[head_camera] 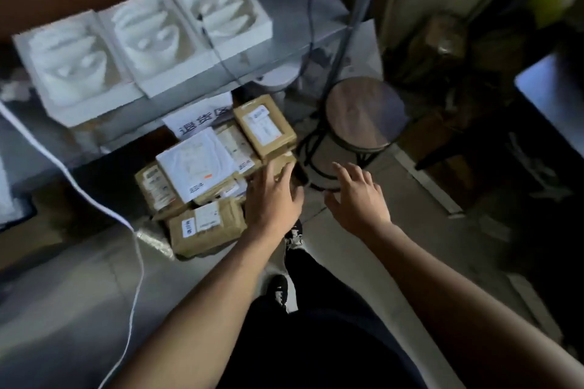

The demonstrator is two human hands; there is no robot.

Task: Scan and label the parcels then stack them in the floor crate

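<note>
Parcels [218, 180] lie heaped on the floor below the front edge of the metal counter [284, 19]; no crate wall can be made out under them, so whether they sit in the floor crate cannot be told.

Key relation: the heap lies forward and to the left of both hands. The left hand [273, 199] is the nearer one, its fingers over the right edge of the pile, just beside a brown box there; contact cannot be confirmed. The right hand [358, 197] hangs apart from the pile, nearer the round stool [363, 117]. Left grip: released, fingers spread, nothing held. Right grip: released, fingers splayed, nothing held.

Long axes: the top kraft box [264, 126] runs away from the person, tilted slightly left; the near taped parcel [205, 227] lies crosswise.

Materials: brown corrugated card, glossy tape bands, white paper labels; one flat white parcel [196, 164] on top, apparently soft-wrapped. White moulded foam trays [139, 41] stand on the counter. A white cable [94, 202] trails across the floor, left.

Judgement: any reach into the pile falls to the left hand.
</note>
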